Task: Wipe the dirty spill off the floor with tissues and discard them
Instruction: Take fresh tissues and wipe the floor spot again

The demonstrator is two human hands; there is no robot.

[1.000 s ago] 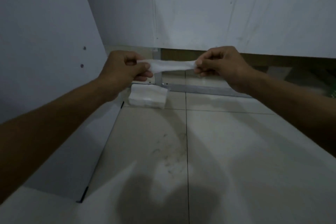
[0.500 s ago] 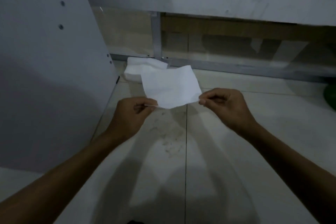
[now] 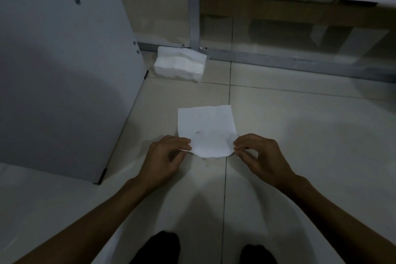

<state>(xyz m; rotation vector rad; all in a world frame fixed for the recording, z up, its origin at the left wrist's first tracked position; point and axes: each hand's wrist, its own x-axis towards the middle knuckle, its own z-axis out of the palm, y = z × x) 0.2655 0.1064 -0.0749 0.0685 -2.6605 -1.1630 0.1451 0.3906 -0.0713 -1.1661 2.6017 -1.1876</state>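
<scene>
Tissue sheet (image 3: 206,132): white, spread flat at frame centre over the tiled floor (image 3: 300,135); half a second ago it was held up higher, now lowered over the smudged spot, faint marks showing through.
Left hand (image 3: 166,159): pinches the sheet's near left corner between thumb and fingertips.
Right hand (image 3: 260,156): pinches the near right corner, other fingers curled.
Spill: mostly covered by the sheet; specks just below its near edge.
Tissue stack (image 3: 180,63): upper centre, against the metal rail (image 3: 278,60); nearer the top of frame earlier.
White panel (image 3: 64,70): left side of frame.
Feet (image 3: 158,248): dark, bottom edge, newly in view.
</scene>
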